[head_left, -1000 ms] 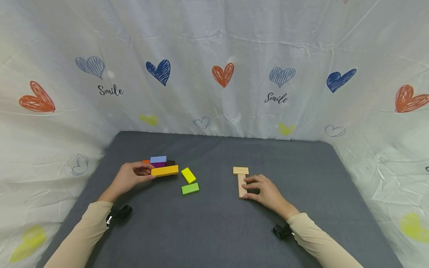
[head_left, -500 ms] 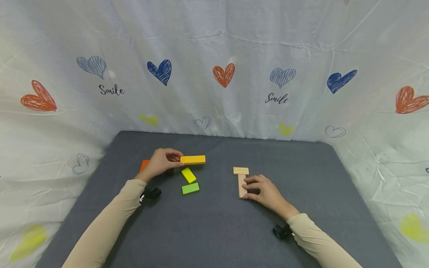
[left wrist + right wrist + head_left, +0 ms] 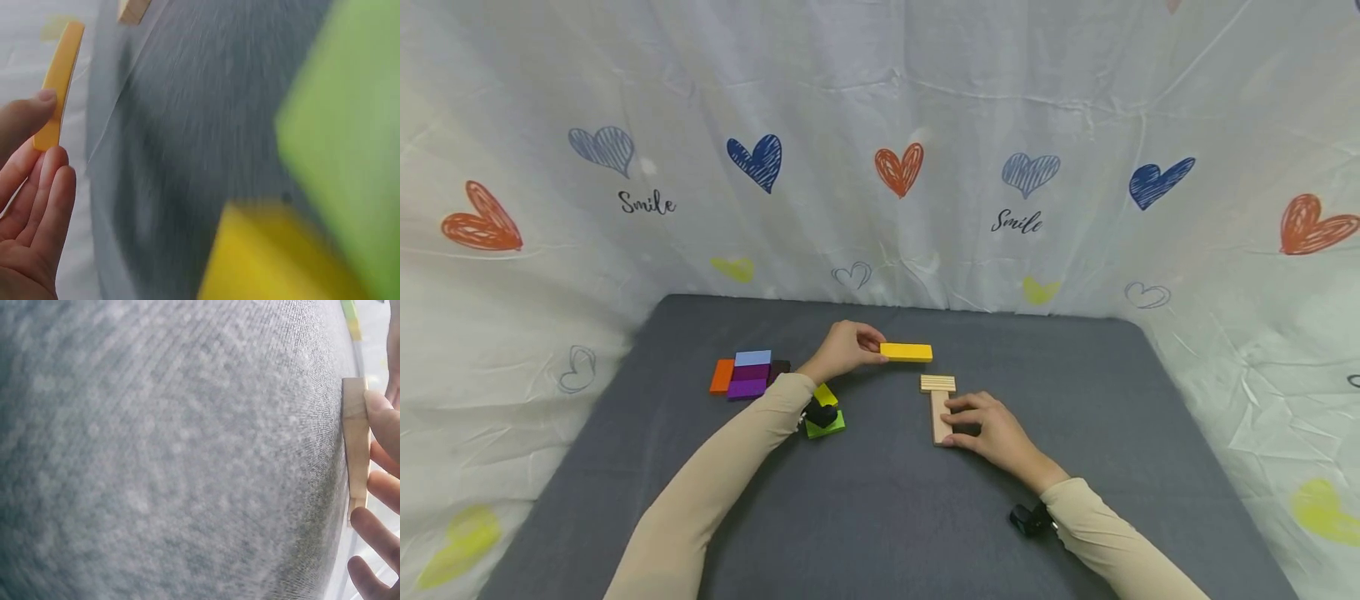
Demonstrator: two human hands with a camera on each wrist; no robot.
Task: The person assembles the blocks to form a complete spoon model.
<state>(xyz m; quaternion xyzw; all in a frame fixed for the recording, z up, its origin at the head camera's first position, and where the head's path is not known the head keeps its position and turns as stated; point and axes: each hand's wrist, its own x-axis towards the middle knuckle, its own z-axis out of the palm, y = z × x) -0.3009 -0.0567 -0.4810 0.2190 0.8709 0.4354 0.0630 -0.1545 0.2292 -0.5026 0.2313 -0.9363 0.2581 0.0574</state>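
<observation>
My left hand (image 3: 844, 350) pinches one end of an orange-yellow wooden block (image 3: 907, 352) between thumb and fingers. In the left wrist view the block (image 3: 59, 84) is lifted off the table. In the head view it appears just beyond a plain wooden piece with lines along its top (image 3: 937, 383). From that piece, a long plain wooden block (image 3: 941, 418) extends toward me, forming a T. My right hand (image 3: 992, 429) touches the long block's right side with thumb and fingertips. The right wrist view shows the fingertips (image 3: 369, 528) against the plain wood (image 3: 357, 447).
On the left lie orange (image 3: 722, 377), light blue (image 3: 753, 358), purple (image 3: 748, 388) and dark (image 3: 780, 367) blocks. Yellow (image 3: 826, 395) and green (image 3: 826, 425) blocks are partly covered by my left wrist and its camera. A white curtain (image 3: 880, 233) with hearts hangs behind the grey table (image 3: 880, 517).
My left hand has carried the orange-yellow block rightward from beside the coloured blocks to just behind the plain wooden pieces. My right hand has stayed in place.
</observation>
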